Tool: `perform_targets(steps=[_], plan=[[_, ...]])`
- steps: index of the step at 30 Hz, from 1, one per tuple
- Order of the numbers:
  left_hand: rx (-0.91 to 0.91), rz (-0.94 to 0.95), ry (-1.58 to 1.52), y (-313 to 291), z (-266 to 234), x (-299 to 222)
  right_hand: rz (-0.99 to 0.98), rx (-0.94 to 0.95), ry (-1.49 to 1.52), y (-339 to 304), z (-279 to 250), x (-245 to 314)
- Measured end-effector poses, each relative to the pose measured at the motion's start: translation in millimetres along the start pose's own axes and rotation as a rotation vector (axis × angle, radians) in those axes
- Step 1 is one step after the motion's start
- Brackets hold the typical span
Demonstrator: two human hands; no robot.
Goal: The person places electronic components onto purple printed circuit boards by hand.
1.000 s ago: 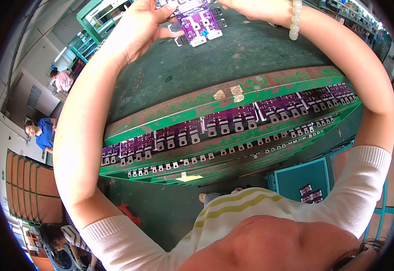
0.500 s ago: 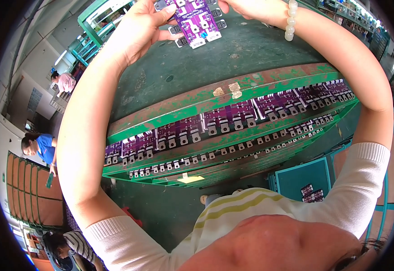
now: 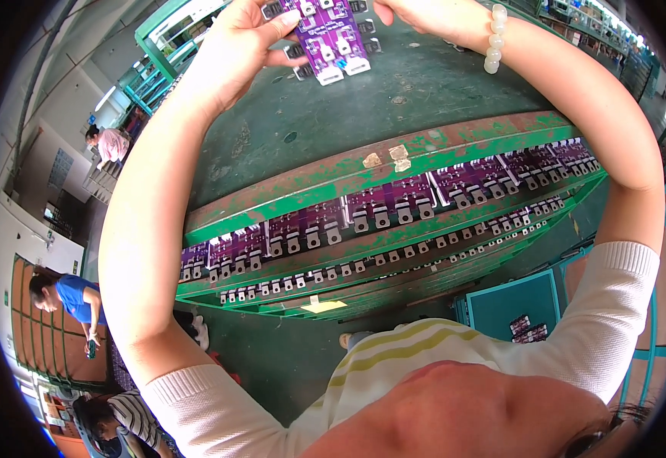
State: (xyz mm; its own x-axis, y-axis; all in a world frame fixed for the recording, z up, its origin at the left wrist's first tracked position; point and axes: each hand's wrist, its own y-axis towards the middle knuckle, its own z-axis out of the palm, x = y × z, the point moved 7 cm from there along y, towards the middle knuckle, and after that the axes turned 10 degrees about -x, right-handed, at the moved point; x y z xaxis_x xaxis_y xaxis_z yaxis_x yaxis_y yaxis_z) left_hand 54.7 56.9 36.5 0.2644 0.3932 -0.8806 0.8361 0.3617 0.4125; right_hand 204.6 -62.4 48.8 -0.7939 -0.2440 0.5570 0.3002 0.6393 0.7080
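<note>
"Head view: what lies nearest?"

"Teal tray point(image 3: 489, 301), near right; small boards point(image 3: 528, 330) inside. Left of it, one green rack point(image 3: 440, 143), paint worn, shelves lined with purple boards point(image 3: 383, 204)."

"Beyond?"

"Green bench top point(image 3: 325, 114), scuffed. Over its far part, one purple circuit board point(image 3: 329, 32), white and black fittings, gripped at its left edge by the left hand point(image 3: 243, 47), thumb on the face."

"The right hand point(image 3: 418, 14)?"

"Just right of that board, pale bead bracelet point(image 3: 495, 40) at the wrist; cut off at the upper edge, so finger spread cannot be told."

"Farthest?"

"Left side: co-worker in blue point(image 3: 77, 296); farther off, co-worker in pink point(image 3: 110, 143)."
</note>
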Motion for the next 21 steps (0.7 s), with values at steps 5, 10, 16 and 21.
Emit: perform_targets(steps=[5,10,16,21], plan=[[-0.172,0.787,0.637,-20,3,-52,0.617,0.031,0.427,-23,3,0],[0.077,1.155,0.962,-54,62,-79,0.665,0.169,0.434,-30,9,2],[-0.330,0.934,0.959,-35,35,-59,0.016,0.125,0.627,-13,-1,30],[-0.148,0.193,0.234,-9,4,-14,-0.165,0.105,0.613,-10,2,28]])
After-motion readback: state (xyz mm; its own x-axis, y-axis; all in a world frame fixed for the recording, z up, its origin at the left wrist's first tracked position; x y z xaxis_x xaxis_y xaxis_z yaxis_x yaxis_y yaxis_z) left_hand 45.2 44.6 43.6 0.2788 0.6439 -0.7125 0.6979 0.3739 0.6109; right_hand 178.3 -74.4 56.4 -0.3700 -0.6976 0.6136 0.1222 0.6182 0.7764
